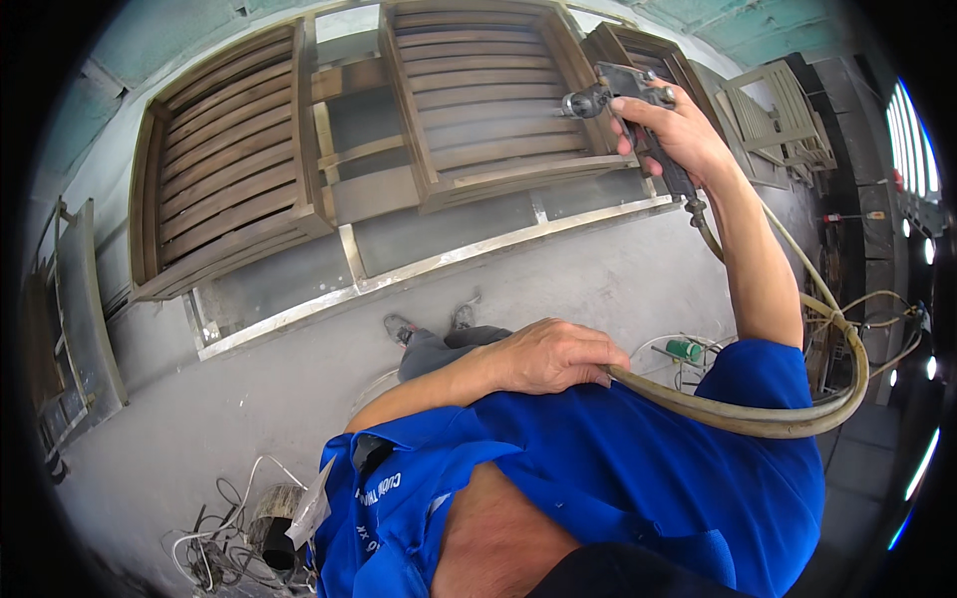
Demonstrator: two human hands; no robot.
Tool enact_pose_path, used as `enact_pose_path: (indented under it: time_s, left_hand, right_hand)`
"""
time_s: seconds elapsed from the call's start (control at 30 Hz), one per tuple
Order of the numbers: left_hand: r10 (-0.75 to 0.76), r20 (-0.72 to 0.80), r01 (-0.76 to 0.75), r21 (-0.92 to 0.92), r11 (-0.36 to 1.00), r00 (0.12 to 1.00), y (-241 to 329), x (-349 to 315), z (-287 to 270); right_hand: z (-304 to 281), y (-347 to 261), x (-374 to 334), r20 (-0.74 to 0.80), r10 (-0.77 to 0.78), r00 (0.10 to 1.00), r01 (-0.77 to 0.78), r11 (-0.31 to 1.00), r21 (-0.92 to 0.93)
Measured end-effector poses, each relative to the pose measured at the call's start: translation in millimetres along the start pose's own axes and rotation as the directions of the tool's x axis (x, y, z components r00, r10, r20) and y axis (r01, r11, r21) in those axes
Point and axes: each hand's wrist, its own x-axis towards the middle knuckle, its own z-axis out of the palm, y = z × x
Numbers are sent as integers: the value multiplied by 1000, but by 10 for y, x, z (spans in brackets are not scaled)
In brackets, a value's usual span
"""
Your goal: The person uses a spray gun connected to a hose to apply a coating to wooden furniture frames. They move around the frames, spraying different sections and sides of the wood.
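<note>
My right hand (666,135) is closed round the grip of a spray gun (638,100), raised at the upper right. Its nozzle points left, and a pale mist spreads from it across a brown slatted wooden panel (488,90). From the gun's handle a beige hose (788,424) runs down and loops round by my right arm. In front of my waist, my left hand (563,357) is closed on the hose. A second slatted panel (229,149) stands at the left, and part of a third (648,50) shows behind the gun.
The panels rest on a low metal-framed stand (429,257). Tangled cables (214,543) and a bucket-like container (279,518) sit on the floor at lower left. A green object (684,349) lies behind my right side. Pale slatted frames (773,110) lean at the far right.
</note>
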Motion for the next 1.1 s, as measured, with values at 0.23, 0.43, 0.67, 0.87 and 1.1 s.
enact_pose_path:
  time_s: [0.23,0.43,0.67,0.87,1.1]
  left_hand:
    - [-6,-64,8,37,999,998,68,-51,18]
    - [61,62,-57,-71,996,996,218,-67,-139]
    - [167,89,-151,-164,975,982,507,-583,-774]
    - [112,9,-109,-178,978,994,680,-1036,-1224]
    - [14,-182,-36,-119,992,983,628,-1349,-1433]
  right_hand:
    - [-535,-31,110,-369,131,920,-309,822,-479]
    - [-88,-570,-41,-110,117,987,-143,950,-279]
    - [719,-1076,502,-74,364,928,-358,823,-440]
    - [584,-853,1136,-37,165,986,-108,444,-889]
    - [669,-767,2444,349,-258,901,384,99,-918]
